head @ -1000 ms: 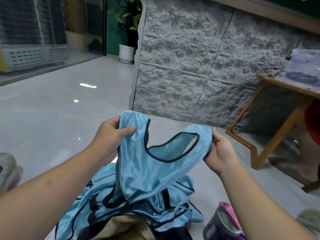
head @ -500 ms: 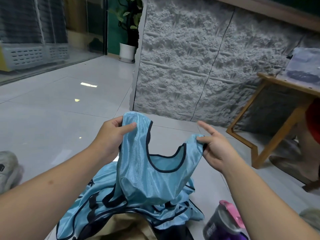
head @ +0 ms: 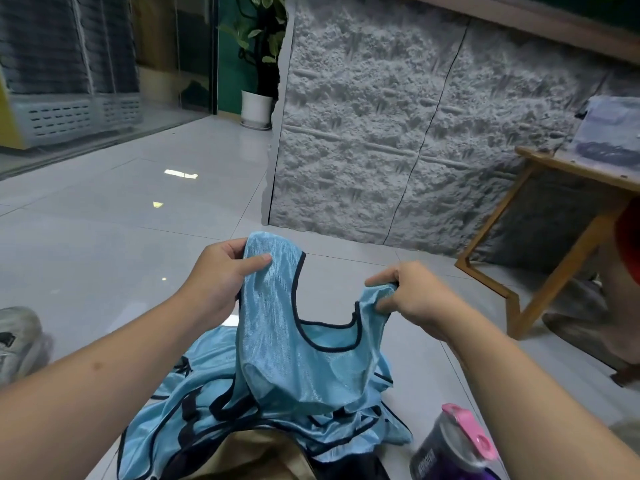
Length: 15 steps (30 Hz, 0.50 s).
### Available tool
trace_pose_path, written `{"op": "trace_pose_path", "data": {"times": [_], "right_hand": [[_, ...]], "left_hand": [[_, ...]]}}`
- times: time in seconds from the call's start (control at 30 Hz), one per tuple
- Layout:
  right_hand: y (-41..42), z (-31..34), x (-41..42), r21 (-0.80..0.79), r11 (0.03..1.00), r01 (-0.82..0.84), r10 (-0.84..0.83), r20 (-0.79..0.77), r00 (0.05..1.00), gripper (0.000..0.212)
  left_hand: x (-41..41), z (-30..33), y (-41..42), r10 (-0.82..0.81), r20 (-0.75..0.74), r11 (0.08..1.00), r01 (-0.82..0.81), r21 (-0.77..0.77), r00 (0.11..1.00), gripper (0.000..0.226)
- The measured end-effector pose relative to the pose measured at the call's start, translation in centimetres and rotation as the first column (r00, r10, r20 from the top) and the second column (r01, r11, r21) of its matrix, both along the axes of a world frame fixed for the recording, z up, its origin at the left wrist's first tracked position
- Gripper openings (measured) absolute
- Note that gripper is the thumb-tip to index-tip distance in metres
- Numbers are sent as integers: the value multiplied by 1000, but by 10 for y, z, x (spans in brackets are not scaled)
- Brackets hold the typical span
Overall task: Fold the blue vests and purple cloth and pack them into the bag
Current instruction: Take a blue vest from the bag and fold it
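Light-blue mesh vest with dark navy trim (head: 277,341) is hanging between both hands, held up above the pile. Left hand (head: 221,275) is gripping one shoulder strap, thumb pressing across the front of the fabric, fingers curled behind it. Right hand (head: 412,292) is pinching the other shoulder strap, fingers curled down over the bunched edge, index finger sticking out toward the left. Left strap is sitting higher than the right, so the neckline is tilting. Vest's lower part is draping onto a heap of more light-blue vests with navy edging (head: 194,417) lying on the grey tiled floor (head: 104,237), partly over something tan at the bottom edge; can't tell what that is. Dark bottle with pink lid (head: 453,445) is standing just right of the heap. Wooden table (head: 568,174) is standing further right against the grey textured wall (head: 381,133). Grey sneaker (head: 17,337) is showing at the left edge.
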State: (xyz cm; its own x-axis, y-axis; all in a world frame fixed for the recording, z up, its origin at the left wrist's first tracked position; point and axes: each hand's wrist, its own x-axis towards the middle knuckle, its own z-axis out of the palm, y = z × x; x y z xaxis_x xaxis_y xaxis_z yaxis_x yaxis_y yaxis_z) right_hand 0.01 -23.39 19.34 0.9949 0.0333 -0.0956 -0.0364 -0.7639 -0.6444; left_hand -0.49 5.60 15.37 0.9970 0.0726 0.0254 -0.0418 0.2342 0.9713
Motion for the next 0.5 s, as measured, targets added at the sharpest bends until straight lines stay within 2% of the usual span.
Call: {"op": "trace_pose_path", "data": {"times": [0.07, 0.13, 0.23, 0.37, 0.5], "right_hand": [[-2, -2, 1, -10, 1000, 17, -17, 30, 999, 24], [-3, 0, 1, 15, 1000, 24, -24, 47, 999, 14], [-5, 3, -1, 33, 999, 12, -14, 65, 998, 13], [-10, 12, 0, -39, 999, 36, -28, 180, 983, 10], [-8, 37, 1, -68, 995, 78, -52, 315, 948, 24]], "left_hand": [[0, 0, -1, -3, 3, 1000, 3, 10, 1000, 17], [1, 1, -2, -6, 5, 1000, 6, 15, 1000, 16], [1, 2, -4, -9, -1, 1000, 9, 10, 1000, 14], [2, 6, -8, -16, 2, 1000, 16, 24, 1000, 12], [9, 23, -9, 44, 91, 981, -60, 184, 995, 12]]}}
